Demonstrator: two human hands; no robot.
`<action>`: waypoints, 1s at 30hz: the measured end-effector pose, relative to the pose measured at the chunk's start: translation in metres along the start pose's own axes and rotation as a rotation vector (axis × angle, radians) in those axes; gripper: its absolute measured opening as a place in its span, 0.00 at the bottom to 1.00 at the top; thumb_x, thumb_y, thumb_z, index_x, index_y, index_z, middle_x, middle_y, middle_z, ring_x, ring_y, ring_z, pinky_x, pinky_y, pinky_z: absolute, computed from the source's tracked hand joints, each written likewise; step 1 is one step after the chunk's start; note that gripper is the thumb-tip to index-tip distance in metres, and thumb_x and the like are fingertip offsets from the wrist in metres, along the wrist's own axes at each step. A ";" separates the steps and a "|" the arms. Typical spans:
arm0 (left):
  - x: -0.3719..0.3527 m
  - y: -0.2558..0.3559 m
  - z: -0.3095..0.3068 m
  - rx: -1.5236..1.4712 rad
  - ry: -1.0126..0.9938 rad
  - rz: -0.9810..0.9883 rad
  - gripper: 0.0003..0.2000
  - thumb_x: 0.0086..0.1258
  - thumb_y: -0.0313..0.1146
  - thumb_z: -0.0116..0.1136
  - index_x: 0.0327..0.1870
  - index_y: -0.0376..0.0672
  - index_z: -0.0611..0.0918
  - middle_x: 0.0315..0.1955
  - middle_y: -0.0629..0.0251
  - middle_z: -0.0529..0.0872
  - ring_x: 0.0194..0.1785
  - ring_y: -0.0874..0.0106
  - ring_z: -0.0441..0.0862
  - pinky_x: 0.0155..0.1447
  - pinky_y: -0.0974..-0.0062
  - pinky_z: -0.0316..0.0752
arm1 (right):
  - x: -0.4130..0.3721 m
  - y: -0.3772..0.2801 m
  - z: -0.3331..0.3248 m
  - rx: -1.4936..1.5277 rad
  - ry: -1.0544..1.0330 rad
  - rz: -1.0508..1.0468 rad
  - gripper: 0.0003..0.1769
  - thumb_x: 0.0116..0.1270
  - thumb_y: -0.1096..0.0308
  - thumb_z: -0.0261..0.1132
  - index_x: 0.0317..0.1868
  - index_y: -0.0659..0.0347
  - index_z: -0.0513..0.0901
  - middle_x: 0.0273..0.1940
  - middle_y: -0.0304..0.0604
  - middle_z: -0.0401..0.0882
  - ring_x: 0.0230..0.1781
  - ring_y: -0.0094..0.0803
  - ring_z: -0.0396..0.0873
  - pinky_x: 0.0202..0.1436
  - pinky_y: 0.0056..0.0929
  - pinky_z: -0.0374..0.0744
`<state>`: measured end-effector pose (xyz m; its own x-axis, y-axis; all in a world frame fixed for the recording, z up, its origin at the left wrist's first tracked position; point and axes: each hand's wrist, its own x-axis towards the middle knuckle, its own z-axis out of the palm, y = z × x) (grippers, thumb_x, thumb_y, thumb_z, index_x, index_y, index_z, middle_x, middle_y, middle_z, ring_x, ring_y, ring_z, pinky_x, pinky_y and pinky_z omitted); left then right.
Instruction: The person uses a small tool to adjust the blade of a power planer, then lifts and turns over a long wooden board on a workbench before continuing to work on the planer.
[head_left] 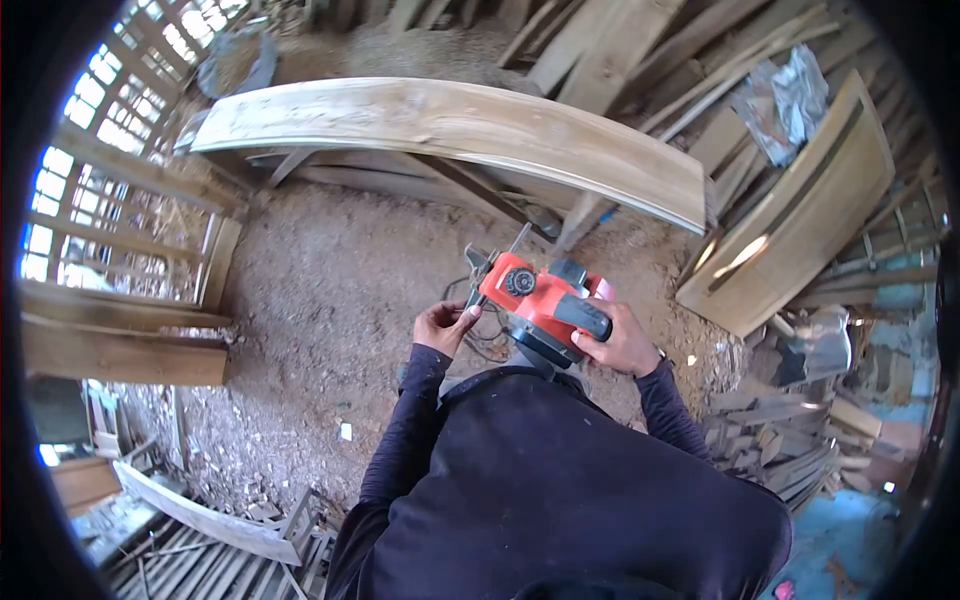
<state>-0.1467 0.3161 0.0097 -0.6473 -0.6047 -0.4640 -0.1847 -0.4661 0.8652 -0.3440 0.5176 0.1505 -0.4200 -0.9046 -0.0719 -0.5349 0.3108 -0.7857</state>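
A red electric hand planer (538, 303) with a round black knob (520, 281) is held in front of my body, over the dirt floor. My right hand (622, 343) is wrapped around its black rear handle (584, 316). With thumb and fingers together, my left hand (442, 327) pinches a thin dark part at the planer's front left side. A metal guide bracket (480, 262) sticks out from that end. A dark cord (486, 345) hangs below the tool, partly hidden by it.
Ahead, a long wooden board (430, 112) lies across a workbench with wooden legs. Another slotted wooden panel (790, 225) leans at the right near scrap planks (600, 60) and a plastic bag (790, 100). Wooden lattice (130, 190) stands at left. Shavings (330, 270) cover the floor.
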 end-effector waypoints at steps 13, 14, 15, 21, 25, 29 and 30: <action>0.059 -0.058 0.345 0.124 -0.279 -0.108 0.17 0.63 0.35 0.69 0.44 0.32 0.80 0.33 0.62 0.86 0.36 0.75 0.84 0.44 0.76 0.80 | -0.101 0.214 -0.266 -0.185 0.012 0.169 0.29 0.50 0.63 0.69 0.53 0.69 0.78 0.44 0.60 0.81 0.46 0.52 0.80 0.54 0.40 0.75; 0.061 -0.063 0.359 0.124 -0.263 -0.119 0.17 0.63 0.35 0.69 0.44 0.32 0.80 0.33 0.62 0.86 0.36 0.75 0.84 0.44 0.76 0.80 | -0.102 0.221 -0.279 -0.190 -0.008 0.183 0.30 0.50 0.63 0.69 0.53 0.69 0.78 0.44 0.60 0.80 0.47 0.52 0.79 0.55 0.41 0.74; 0.059 -0.069 0.374 0.129 -0.292 -0.121 0.16 0.63 0.36 0.69 0.43 0.32 0.79 0.32 0.62 0.85 0.36 0.75 0.84 0.43 0.76 0.80 | -0.110 0.229 -0.291 -0.196 -0.020 0.193 0.30 0.49 0.63 0.69 0.54 0.69 0.77 0.45 0.60 0.80 0.48 0.53 0.78 0.56 0.41 0.74; 0.067 -0.096 0.427 0.064 -0.366 -0.211 0.16 0.63 0.38 0.69 0.39 0.33 0.80 0.30 0.63 0.85 0.34 0.76 0.83 0.42 0.77 0.79 | -0.112 0.264 -0.341 -0.216 -0.192 0.248 0.33 0.52 0.62 0.71 0.59 0.64 0.74 0.49 0.58 0.76 0.51 0.50 0.75 0.58 0.41 0.71; 0.075 -0.100 0.453 0.048 -0.376 -0.248 0.16 0.63 0.38 0.69 0.37 0.32 0.81 0.30 0.62 0.86 0.34 0.75 0.83 0.42 0.77 0.80 | -0.119 0.295 -0.358 -0.243 -0.148 0.194 0.33 0.52 0.64 0.71 0.59 0.64 0.74 0.48 0.57 0.76 0.50 0.49 0.75 0.57 0.41 0.72; 0.079 -0.107 0.459 0.085 -0.348 -0.220 0.16 0.64 0.38 0.69 0.38 0.31 0.80 0.30 0.62 0.86 0.34 0.75 0.83 0.42 0.77 0.79 | -0.106 0.296 -0.368 -0.171 -0.222 0.232 0.33 0.52 0.63 0.71 0.59 0.64 0.75 0.45 0.56 0.78 0.46 0.47 0.78 0.53 0.40 0.74; 0.081 -0.106 0.456 0.048 -0.351 -0.212 0.16 0.64 0.38 0.69 0.38 0.31 0.80 0.30 0.62 0.86 0.35 0.75 0.83 0.42 0.77 0.79 | -0.105 0.305 -0.364 -0.223 -0.170 0.153 0.33 0.52 0.63 0.71 0.60 0.65 0.75 0.45 0.56 0.78 0.45 0.46 0.79 0.53 0.39 0.75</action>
<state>-0.5165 0.6111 -0.0323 -0.8024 -0.2379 -0.5473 -0.3701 -0.5211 0.7691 -0.7298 0.8136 0.1417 -0.3895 -0.8722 -0.2958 -0.6302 0.4867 -0.6050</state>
